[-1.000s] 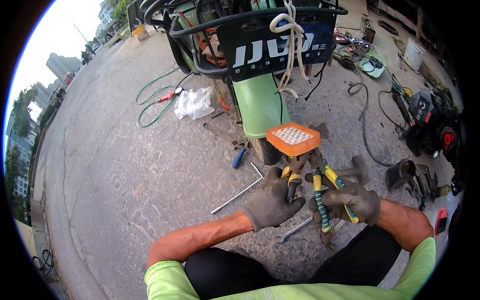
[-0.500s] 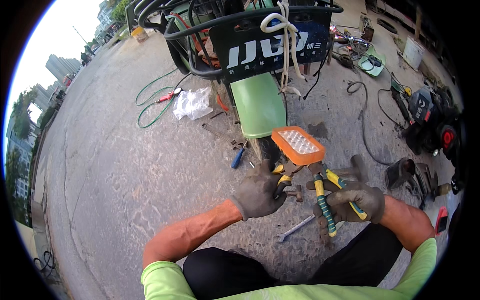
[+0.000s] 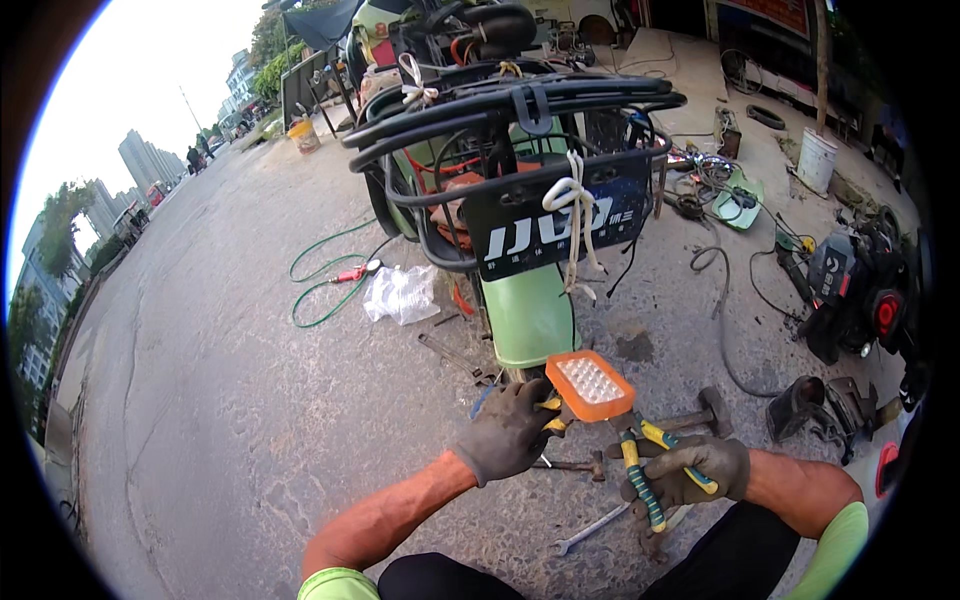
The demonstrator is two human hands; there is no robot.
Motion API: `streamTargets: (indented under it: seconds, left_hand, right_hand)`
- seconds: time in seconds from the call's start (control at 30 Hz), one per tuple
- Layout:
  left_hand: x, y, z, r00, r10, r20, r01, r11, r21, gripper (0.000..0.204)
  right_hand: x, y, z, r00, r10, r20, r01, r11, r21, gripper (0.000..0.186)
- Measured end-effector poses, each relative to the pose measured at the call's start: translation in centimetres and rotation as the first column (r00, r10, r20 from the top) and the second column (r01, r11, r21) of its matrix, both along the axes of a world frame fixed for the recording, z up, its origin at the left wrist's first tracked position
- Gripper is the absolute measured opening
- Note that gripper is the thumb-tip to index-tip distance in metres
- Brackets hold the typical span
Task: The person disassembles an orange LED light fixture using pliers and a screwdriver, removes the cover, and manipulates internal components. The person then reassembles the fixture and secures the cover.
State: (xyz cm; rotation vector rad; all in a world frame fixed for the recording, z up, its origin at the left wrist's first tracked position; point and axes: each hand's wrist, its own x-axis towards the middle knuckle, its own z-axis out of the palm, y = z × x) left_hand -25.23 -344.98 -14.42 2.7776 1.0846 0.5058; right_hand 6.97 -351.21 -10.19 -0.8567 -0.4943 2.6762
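Observation:
Both gloved hands grip tools below the green front fender [image 3: 522, 310] of a two-wheeler. My left hand [image 3: 503, 435] is closed on short yellow-handled pliers [image 3: 551, 423], partly hidden by the fingers. My right hand [image 3: 690, 468] is closed around long pliers [image 3: 637, 470] with yellow and dark green grips. Both tools' jaws reach to an orange rectangular light [image 3: 592, 385] with a white lens grid; whether they clamp it is unclear. Beneath lie a wrench [image 3: 590, 528] and a hammer [image 3: 711, 410]. A blue-handled screwdriver is mostly hidden behind my left hand.
The vehicle's black basket [image 3: 420, 200] rises ahead. A green hose [image 3: 310, 318] and plastic bag [image 3: 400, 295] lie left of it. At right are cables [image 3: 730, 360], a white bucket [image 3: 818, 160], black machinery [image 3: 840, 290] and loose parts. A road with distant people runs along the left.
The view has tilted up, so more of the vehicle and street shows and everything sits lower. My left hand has shifted forward and left with its pliers. My right hand still grips its pliers.

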Motion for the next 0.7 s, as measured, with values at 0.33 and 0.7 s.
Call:
streamTargets:
  seconds: [0.33,0.7]
  left_hand:
    - [5.5,-4.4,2.9,0.967,0.243,0.076,-0.138,0.751,-0.646,0.046]
    - [1.5,0.3,1.3,0.997,0.054,-0.047,-0.055,0.998,-0.006,0.042]
  right_hand:
    - [-2.8,0.5,-0.6,0.913,-0.016,0.407,-0.155,0.911,0.383,0.041]
    - [0.3,0.8,0.6,0.999,-0.039,-0.028,0.039,0.999,-0.005,0.037]
